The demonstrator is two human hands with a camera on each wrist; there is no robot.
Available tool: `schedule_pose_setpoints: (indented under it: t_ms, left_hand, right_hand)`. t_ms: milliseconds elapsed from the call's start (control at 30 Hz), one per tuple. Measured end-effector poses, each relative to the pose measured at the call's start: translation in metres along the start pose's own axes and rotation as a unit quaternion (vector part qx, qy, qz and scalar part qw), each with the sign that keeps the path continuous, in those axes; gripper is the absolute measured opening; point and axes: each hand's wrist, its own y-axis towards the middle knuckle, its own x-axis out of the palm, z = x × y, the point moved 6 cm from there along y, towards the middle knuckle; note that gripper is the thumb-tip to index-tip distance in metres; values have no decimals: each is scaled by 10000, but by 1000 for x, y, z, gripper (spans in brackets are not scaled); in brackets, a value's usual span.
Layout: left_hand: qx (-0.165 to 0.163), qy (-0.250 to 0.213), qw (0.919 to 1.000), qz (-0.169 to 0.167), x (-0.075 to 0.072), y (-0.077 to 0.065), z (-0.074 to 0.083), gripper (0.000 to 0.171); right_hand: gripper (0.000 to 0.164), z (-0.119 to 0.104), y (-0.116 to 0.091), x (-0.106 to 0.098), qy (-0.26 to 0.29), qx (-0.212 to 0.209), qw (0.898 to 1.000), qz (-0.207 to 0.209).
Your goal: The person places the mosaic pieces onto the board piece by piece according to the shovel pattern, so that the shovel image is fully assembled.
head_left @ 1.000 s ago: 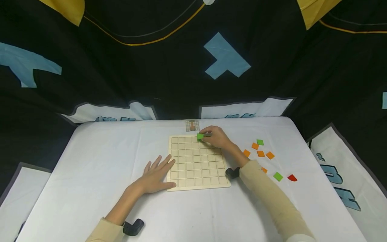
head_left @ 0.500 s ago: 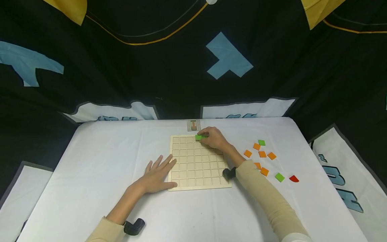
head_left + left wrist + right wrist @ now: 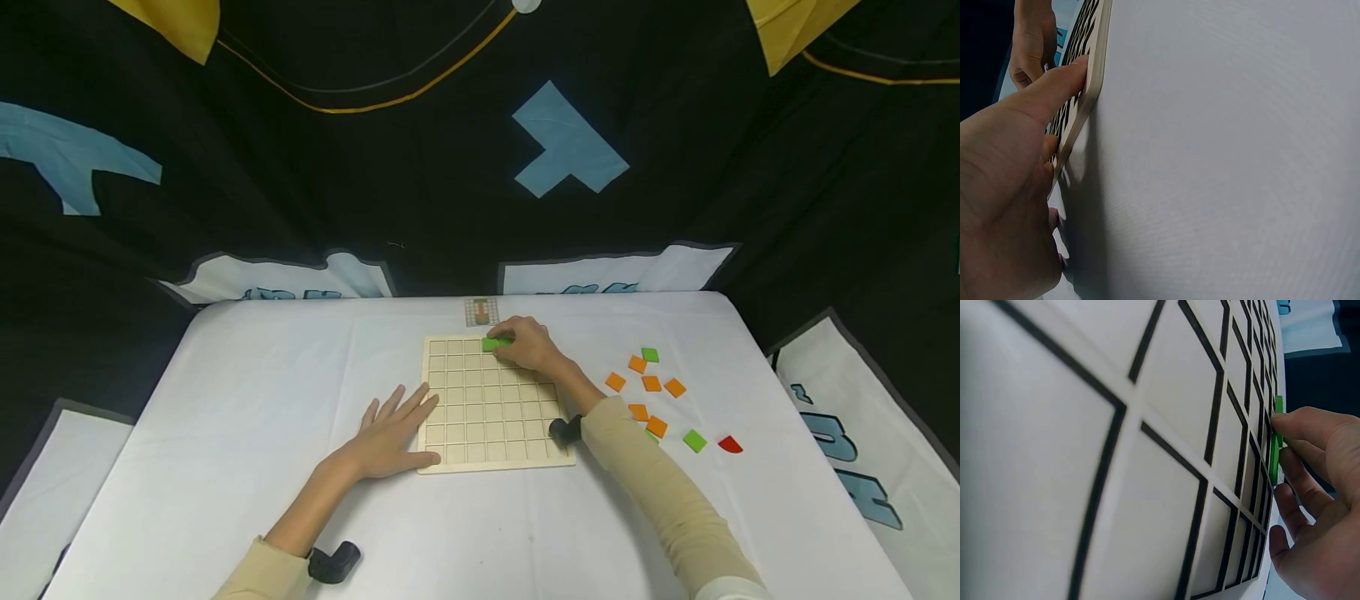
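On a pale wooden board with a grid of square recesses (image 3: 483, 412), 2 flat green square tiles (image 3: 490, 344) are held side by side in the far row by the right hand (image 3: 527, 343), thumb and fingers closed about them; which of the 2 is pinched cannot be told. Nearer than that grip and to its left, the board's left edge is pressed by the spread, uncurled fingers of the left hand (image 3: 386, 442), presumably so that it is steadied. Just beyond the grip, a small printed grid card (image 3: 481, 312) is laid, probably for easy viewing. Whether the 2 tiles are fully seated in their recesses is hidden. Right of the grip, 6 loose orange square tiles (image 3: 652, 383) are scattered, seemingly within easy reach
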Motion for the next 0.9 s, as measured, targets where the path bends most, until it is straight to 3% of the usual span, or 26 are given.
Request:
schedule_pose_setpoints:
  t_ms: [667,900]
  left_hand:
    - [23,13,10000,-10,-1,-1,1,89]
    - [24,2,10000,-15,0,-1,0,90]
  right_hand:
    - [32,-1,0,0,-134,64,9999,-53]
    - [35,7,-6,-9,731,89,9973,9]
